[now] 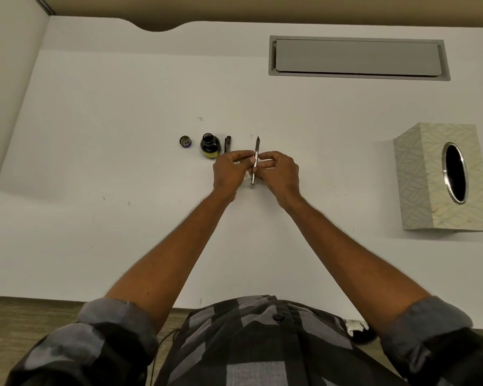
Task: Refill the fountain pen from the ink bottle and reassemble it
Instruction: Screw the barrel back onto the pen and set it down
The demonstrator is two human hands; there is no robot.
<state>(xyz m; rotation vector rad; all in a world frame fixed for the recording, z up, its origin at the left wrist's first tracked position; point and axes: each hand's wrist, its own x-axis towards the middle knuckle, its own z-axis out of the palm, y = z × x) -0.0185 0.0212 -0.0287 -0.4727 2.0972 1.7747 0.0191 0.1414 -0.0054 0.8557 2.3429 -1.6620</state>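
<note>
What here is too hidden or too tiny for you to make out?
Head view, pen: its middle is covered by the fingers of the left hand and right hand.
Head view, ink bottle: label too small to read.
Head view, tissue box: opening shows only black.

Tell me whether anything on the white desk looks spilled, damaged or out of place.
Nothing serious stands out. The dark glass ink bottle stands upright and open, its round cap lying apart on its left; no puddle shows. Only small grey specks mark the white desk; whether they are ink, I cannot tell.
</note>
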